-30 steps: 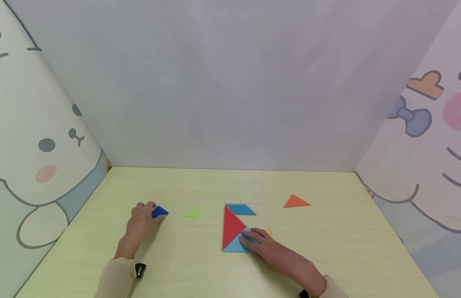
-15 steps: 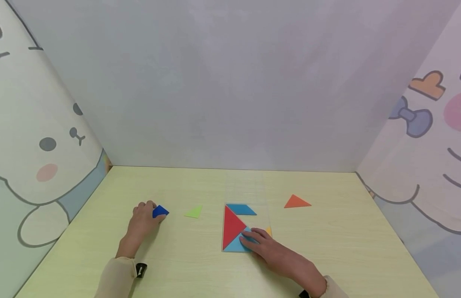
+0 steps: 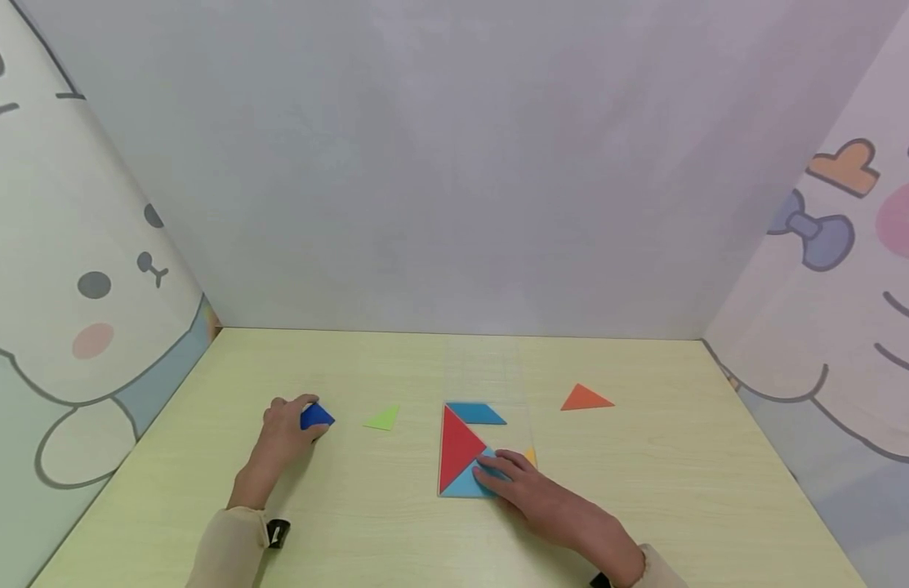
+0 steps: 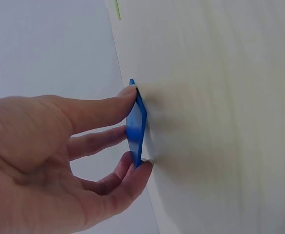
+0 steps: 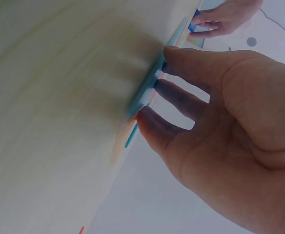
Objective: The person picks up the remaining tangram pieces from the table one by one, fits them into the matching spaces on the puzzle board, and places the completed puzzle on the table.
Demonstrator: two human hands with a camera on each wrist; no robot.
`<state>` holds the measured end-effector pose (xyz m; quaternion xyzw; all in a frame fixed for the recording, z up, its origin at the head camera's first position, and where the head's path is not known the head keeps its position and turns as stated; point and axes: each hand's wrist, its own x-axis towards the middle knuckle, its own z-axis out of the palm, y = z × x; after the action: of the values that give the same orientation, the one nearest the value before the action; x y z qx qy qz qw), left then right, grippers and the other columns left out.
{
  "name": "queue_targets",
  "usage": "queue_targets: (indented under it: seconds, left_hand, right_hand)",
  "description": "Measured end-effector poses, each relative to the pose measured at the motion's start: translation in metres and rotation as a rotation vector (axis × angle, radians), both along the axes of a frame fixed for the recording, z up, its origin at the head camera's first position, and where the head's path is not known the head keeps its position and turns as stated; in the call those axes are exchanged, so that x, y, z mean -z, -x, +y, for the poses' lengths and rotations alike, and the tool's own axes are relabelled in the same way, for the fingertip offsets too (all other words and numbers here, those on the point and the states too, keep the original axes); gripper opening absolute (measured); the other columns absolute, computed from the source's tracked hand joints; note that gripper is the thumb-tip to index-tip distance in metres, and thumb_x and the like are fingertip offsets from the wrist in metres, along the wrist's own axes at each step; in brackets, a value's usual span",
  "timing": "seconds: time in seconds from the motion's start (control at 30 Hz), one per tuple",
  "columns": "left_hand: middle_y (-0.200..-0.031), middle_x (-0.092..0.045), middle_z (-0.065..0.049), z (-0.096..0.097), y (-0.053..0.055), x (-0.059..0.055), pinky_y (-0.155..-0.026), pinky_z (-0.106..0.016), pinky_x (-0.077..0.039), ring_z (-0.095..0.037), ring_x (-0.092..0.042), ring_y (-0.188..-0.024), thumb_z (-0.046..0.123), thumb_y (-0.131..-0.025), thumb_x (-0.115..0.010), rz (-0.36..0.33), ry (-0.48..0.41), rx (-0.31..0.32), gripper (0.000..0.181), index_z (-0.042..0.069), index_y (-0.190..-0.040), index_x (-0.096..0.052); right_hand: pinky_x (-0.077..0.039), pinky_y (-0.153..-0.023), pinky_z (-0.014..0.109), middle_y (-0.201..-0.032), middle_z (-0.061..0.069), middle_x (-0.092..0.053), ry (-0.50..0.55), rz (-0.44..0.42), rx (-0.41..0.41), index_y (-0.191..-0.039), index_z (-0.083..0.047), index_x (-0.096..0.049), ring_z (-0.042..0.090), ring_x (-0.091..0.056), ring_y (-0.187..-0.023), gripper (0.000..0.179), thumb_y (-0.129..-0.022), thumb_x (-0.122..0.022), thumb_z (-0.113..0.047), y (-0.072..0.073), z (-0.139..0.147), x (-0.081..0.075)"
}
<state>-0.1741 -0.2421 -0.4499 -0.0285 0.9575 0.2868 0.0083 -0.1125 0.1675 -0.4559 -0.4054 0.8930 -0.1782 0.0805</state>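
Note:
My left hand (image 3: 281,429) pinches a dark blue square tangram piece (image 3: 317,416) at the left of the table. In the left wrist view the thumb is at one corner of this piece (image 4: 135,124) and the fingertips at the opposite edge, the piece tilted close over the tabletop. With fingers spread, my right hand (image 3: 538,500) rests on a light blue triangle (image 3: 460,483), covering much of it. A large red triangle (image 3: 456,449) lies along that triangle's upper left edge. Behind them sits a blue parallelogram (image 3: 474,413), and a yellow piece (image 3: 530,456) peeks out past the right fingers.
Between the left hand and the red piece lies a small green triangle (image 3: 383,419). An orange-red triangle (image 3: 585,398) is farther right. Faint pale grid lines (image 3: 483,371) mark the table (image 3: 366,531) behind the parallelogram. Cartoon-printed walls (image 3: 131,327) enclose the sides.
A finger of my left hand has extended along the far edge of the blue square, which has barely shifted. The right hand and the other pieces have stayed in place.

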Motion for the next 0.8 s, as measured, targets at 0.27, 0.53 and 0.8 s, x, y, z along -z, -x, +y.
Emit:
queue_targets:
  seconds: [0.27, 0.53, 0.8]
  left_hand:
    - [-0.12, -0.045, -0.041, -0.0011, 0.0008, -0.0014, -0.088, -0.068, -0.049, -0.054, -0.05, -0.108, 0.009, -0.094, -0.073, 0.003, -0.016, 0.004, 0.048, -0.008, -0.134, -0.054]
    - [-0.114, -0.057, -0.035, -0.0034, 0.002, -0.0055, -0.084, -0.059, -0.05, -0.046, -0.056, -0.104, 0.004, -0.096, -0.067, 0.01, -0.052, 0.012, 0.04, -0.011, -0.131, -0.055]
    - [-0.11, -0.061, -0.03, -0.0032, 0.0016, -0.0075, -0.084, -0.057, -0.052, -0.043, -0.06, -0.101, -0.001, -0.097, -0.064, 0.024, -0.065, 0.007, 0.033, -0.007, -0.129, -0.059]
  right_hand:
    - [-0.054, -0.099, 0.033, -0.155, 0.011, -0.048, 0.002, 0.011, -0.004, -0.153, -0.008, -0.049, 0.041, -0.04, -0.141, 0.049, -0.104, -0.056, -0.005, 0.0002, 0.0004, 0.0003]
    - [-0.054, -0.099, 0.033, -0.155, 0.011, -0.047, 0.003, 0.016, -0.002, -0.153, -0.008, -0.049, 0.04, -0.039, -0.141, 0.049, -0.105, -0.056, -0.005, 0.0001, 0.001, 0.0013]
    - [-0.054, -0.099, 0.033, -0.155, 0.011, -0.047, -0.001, 0.017, -0.002, -0.152, -0.007, -0.049, 0.04, -0.039, -0.141, 0.048, -0.105, -0.056, -0.005, 0.0, 0.0002, 0.0011]
